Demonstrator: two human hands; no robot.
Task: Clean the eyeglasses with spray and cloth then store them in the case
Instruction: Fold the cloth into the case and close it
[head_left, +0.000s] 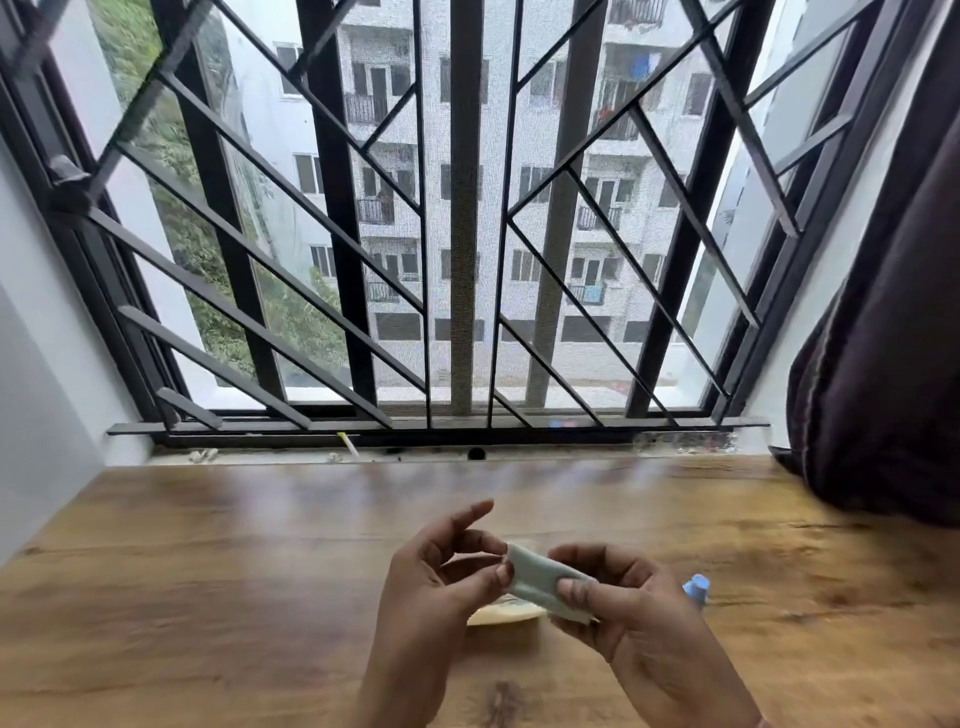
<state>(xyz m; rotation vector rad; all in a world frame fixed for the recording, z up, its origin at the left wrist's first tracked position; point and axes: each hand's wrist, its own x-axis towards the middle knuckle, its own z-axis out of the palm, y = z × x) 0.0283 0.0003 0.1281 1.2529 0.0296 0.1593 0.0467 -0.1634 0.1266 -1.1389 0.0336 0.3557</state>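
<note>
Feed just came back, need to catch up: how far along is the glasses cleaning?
Done: nothing I can confirm. In hand: left hand and right hand pinch a folded pale cloth over the table. A blue-capped bottle sits behind the right hand; a yellowish item lies beneath, unclear. Left: no eyeglasses visible, so wiping and casing seem pending.

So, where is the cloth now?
The cloth is low centre in the head view, pinched between left hand and right hand above the wooden table.

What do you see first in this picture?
The big black metal window grille fills the top. Low in the middle, over the brown wooden table, the left hand and right hand pinch a pale grey-green folded cloth between them. A dark curtain hangs at the right.
</note>
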